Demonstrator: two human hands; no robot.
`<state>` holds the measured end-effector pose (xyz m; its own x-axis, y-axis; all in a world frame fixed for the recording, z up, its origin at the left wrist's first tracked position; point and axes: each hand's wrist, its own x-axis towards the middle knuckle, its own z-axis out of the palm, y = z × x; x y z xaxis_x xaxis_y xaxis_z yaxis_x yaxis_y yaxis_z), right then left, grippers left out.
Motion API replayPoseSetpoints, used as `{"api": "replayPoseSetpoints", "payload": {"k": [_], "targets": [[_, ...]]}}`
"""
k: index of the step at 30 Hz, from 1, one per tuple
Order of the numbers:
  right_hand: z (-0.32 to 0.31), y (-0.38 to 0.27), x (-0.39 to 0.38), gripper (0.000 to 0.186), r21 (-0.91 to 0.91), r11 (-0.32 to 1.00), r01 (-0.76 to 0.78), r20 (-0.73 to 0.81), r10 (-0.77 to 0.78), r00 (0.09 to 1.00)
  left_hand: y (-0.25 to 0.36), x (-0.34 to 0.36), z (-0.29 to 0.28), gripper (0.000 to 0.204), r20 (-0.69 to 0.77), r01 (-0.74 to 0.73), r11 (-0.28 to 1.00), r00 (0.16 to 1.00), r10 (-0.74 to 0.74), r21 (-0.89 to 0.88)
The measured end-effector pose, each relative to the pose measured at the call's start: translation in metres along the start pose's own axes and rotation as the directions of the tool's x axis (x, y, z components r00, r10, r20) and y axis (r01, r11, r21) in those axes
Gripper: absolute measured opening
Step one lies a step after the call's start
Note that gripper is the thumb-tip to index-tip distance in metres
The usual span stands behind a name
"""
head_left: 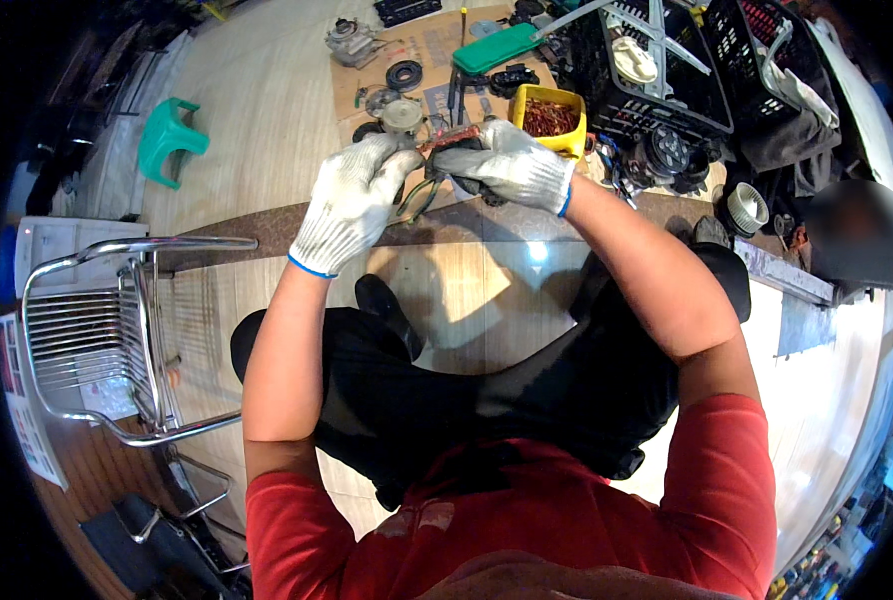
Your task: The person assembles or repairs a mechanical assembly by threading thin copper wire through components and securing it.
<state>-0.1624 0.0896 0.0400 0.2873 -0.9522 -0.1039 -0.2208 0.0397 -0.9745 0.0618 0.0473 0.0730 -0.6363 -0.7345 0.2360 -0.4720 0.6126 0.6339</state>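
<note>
White knitted gloves with blue cuffs cover both my hands, which meet in front of me above the floor. Between them is a small dark part with a reddish copper-coloured strip (451, 138) along its top; its exact kind cannot be made out. My right hand (517, 168) is closed around the part's right side. Fingertips of my left hand (355, 192) pinch together at its left end, partly hiding it. Just below the part, a pair of pliers (422, 199) shows its curved handles. To the right, a yellow tub (578, 141) holds many copper-coloured pieces.
Dismantled machine parts lie on a cardboard sheet (432, 48) ahead, with a green-headed tool (497, 48) among them. Black crates (607, 120) stand at far right. A green stool (172, 142) and a metal-framed chair (147, 320) are on the left. Another person sits at right.
</note>
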Motion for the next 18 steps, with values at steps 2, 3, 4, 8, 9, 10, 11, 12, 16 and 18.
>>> {"api": "replayPoseSetpoints", "payload": {"k": [2,3,4,8,9,10,11,12,16,18], "targets": [[-0.012,-0.001,0.003,0.039,-0.163,0.987,-0.006,0.029,0.011,1.000,0.003,0.002,-0.004,0.028,0.081,-0.062,0.997,0.995,0.057,0.056],[-0.023,0.013,0.009,0.039,-0.230,0.967,0.113,0.041,-0.106,0.994,0.007,0.005,-0.005,0.027,0.127,-0.071,0.996,0.990,0.063,0.061],[-0.024,0.013,0.013,0.040,-0.291,0.928,0.232,0.070,-0.221,0.973,0.008,0.003,-0.005,0.027,0.170,-0.072,0.995,0.984,0.059,0.070],[-0.035,0.014,0.019,0.034,-0.458,0.884,0.089,0.029,-0.086,0.996,0.007,0.005,0.000,0.026,0.204,-0.212,0.963,0.963,0.176,0.169],[-0.036,0.009,0.019,0.033,-0.512,0.847,0.142,0.033,-0.147,0.989,0.006,0.004,0.001,0.025,0.209,-0.206,0.946,0.966,0.156,0.249],[-0.037,0.004,0.019,0.032,-0.564,0.803,0.193,0.040,-0.207,0.978,0.004,0.003,0.003,0.023,0.212,-0.201,0.924,0.968,0.135,0.327],[-0.038,-0.001,0.019,0.032,-0.613,0.753,0.240,0.051,-0.265,0.963,0.001,0.002,0.006,0.022,0.213,-0.194,0.895,0.970,0.115,0.402],[-0.034,-0.008,0.018,0.031,-0.632,0.739,0.233,0.022,-0.283,0.959,-0.001,0.000,0.007,0.021,0.182,-0.189,0.885,0.976,0.121,0.426],[-0.013,-0.025,0.008,0.029,-0.756,0.638,0.146,-0.060,-0.290,0.955,-0.010,0.004,0.012,0.017,0.056,-0.125,0.853,0.992,0.113,0.507],[-0.004,-0.030,0.001,0.030,-0.784,0.607,0.130,-0.105,-0.336,0.936,-0.012,0.007,0.011,0.017,-0.036,-0.071,0.863,0.994,0.102,0.500]]}}
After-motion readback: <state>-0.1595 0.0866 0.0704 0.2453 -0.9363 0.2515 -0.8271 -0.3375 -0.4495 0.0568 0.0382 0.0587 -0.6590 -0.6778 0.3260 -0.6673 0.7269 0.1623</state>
